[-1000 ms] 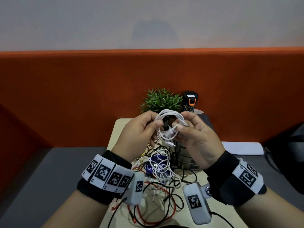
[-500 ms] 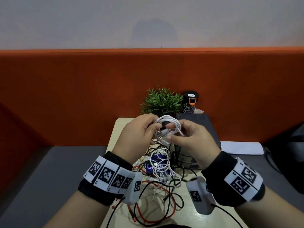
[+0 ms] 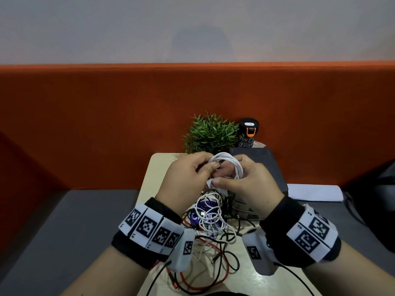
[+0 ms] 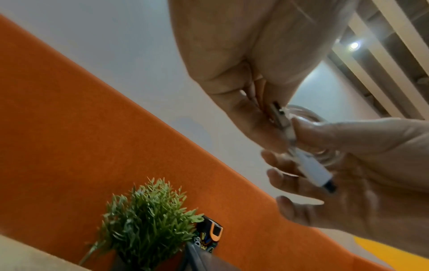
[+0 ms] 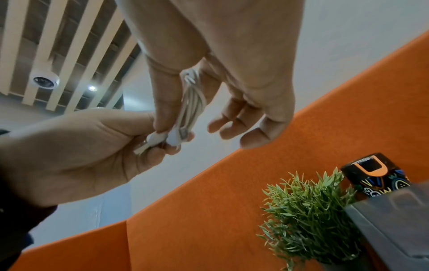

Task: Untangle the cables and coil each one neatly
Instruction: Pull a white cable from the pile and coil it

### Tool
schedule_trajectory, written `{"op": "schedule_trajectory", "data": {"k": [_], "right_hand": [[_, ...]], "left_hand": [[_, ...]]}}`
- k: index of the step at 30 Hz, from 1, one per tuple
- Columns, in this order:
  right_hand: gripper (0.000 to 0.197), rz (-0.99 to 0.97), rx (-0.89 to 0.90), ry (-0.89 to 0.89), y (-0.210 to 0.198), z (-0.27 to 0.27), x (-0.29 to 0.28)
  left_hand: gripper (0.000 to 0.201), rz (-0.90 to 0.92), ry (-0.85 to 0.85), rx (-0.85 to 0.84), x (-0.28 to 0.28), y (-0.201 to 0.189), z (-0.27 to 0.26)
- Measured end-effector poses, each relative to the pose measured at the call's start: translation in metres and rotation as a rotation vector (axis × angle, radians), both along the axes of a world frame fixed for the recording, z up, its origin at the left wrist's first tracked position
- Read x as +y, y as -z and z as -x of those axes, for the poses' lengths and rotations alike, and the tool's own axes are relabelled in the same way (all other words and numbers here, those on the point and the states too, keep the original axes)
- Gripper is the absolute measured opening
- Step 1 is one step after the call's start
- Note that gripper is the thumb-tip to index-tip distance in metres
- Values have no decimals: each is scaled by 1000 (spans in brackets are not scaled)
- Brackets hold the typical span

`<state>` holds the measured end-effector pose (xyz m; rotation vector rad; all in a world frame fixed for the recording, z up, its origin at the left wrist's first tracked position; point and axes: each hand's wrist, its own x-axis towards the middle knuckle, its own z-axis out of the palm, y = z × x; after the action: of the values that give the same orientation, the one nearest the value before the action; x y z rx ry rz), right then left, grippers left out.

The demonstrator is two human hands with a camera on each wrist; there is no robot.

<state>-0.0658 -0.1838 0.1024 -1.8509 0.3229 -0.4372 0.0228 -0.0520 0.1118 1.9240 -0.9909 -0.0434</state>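
Left hand (image 3: 188,178) and right hand (image 3: 252,184) both pinch the coiled white USB cable (image 3: 232,164); next, tuck its plug end to finish this coil.

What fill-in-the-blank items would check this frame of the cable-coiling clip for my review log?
1. Both hands hold a coiled cable whose colour is ____.
2. The left hand and right hand hold the coil ____ the tangled pile on the table.
3. Behind the hands, the green plant stands to the ____ of the black-and-orange bottle in the head view.

Missing words: white; above; left
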Motion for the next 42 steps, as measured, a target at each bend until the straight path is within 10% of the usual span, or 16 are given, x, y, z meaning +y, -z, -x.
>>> {"op": "schedule_trajectory", "data": {"k": [13, 27, 36, 42], "right_hand": [[16, -240, -37, 58, -2, 1, -3], [18, -348, -69, 104, -6, 6, -14], [28, -425, -89, -41, 3, 9, -5], [17, -246, -8, 25, 9, 14, -3]], "left_hand": [[45, 228, 36, 399, 6, 6, 9], [16, 407, -83, 514, 10, 12, 0], [8, 547, 36, 929, 3, 21, -5], [7, 415, 35, 722, 4, 26, -8]]}}
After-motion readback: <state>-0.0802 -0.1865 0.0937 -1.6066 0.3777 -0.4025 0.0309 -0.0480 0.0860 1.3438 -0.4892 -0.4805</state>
